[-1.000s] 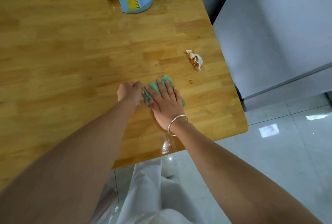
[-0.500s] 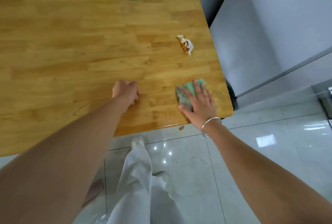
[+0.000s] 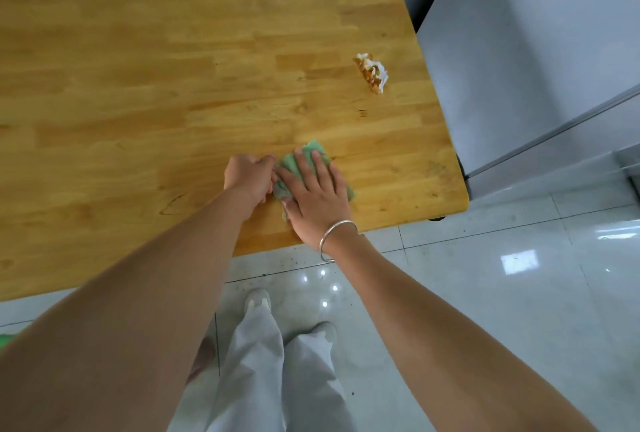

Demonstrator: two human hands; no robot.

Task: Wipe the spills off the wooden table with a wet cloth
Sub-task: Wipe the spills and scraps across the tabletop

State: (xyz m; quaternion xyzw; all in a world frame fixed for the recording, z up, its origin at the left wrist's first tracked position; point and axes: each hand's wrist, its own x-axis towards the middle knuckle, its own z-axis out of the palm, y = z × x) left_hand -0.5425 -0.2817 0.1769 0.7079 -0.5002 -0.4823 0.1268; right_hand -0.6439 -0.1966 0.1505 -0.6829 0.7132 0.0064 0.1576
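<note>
The right hand (image 3: 317,194) presses the green cloth (image 3: 313,154) flat, fingers spread, near the wooden table (image 3: 138,85)'s front edge; the left hand (image 3: 247,177), loosely curled, touches the cloth's left side. A careless sweep toward that edge could push spill onto the floor.

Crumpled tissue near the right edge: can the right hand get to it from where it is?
Probably yes. The right hand lies flat on the green cloth, and only bare wooden table lies between it and the crumpled tissue; nothing blocks that path.

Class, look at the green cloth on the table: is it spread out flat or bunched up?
Bunched up. The green cloth shows crumpled folds, pressed beneath the right hand.
</note>
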